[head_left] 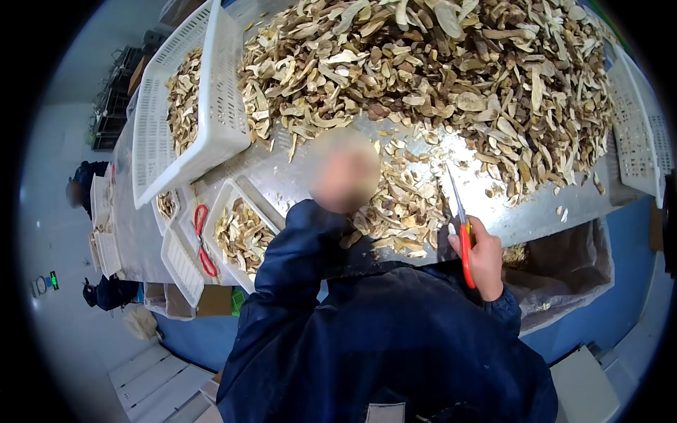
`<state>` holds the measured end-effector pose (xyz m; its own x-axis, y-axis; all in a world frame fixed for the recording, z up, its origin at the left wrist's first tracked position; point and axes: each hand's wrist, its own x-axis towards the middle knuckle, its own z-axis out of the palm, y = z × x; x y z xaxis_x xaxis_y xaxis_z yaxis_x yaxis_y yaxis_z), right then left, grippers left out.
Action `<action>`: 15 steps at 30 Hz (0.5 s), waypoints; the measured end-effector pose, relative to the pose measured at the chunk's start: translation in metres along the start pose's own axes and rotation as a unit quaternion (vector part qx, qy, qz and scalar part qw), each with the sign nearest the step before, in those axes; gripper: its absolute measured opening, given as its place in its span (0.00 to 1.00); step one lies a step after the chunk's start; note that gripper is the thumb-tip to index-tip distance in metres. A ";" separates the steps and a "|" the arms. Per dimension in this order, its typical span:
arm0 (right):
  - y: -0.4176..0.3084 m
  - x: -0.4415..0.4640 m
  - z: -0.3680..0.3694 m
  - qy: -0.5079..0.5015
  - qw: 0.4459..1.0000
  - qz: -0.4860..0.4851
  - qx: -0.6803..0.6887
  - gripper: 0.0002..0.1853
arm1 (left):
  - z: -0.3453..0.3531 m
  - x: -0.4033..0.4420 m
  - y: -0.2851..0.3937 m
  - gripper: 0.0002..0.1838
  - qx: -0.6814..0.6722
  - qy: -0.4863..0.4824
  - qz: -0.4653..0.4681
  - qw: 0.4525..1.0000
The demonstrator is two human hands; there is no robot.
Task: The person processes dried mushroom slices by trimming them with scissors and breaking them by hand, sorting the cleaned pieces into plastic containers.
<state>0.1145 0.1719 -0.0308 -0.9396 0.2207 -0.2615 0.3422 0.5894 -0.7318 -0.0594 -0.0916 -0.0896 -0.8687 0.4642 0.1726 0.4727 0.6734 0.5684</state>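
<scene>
Head view: the right hand (486, 259) has its fingers clamped on the red handles of the scissors (465, 243), blades toward the large heap of slices (423, 77) on the metal table (518, 218). The left hand (344, 173) is blurred, finger state impossible to tell, beside a smaller pile (405, 211).

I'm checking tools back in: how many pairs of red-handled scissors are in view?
2. One pair is in the right hand; the other, its blades unclear, lies beside the small white tray. More may be hidden under the pile.
</scene>
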 end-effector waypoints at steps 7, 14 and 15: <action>0.000 0.002 0.000 0.008 1.000 -0.019 0.014 0.22 | -0.040 -0.006 0.012 0.08 -0.344 -0.096 -0.203 0.912; 0.005 0.000 0.001 0.007 1.000 -0.013 0.014 0.22 | -0.047 0.007 0.015 0.11 -0.169 0.059 -0.101 0.979; 0.004 0.000 0.001 0.007 1.000 -0.014 0.010 0.22 | -0.040 0.012 -0.005 0.10 -0.119 0.101 -0.073 0.985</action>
<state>0.1158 0.1740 -0.0346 -0.9487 0.2148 -0.2319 0.3150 0.5804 -0.7509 -0.0777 -0.1122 -0.0581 -0.9478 0.2328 0.2178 0.3137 0.5596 0.7671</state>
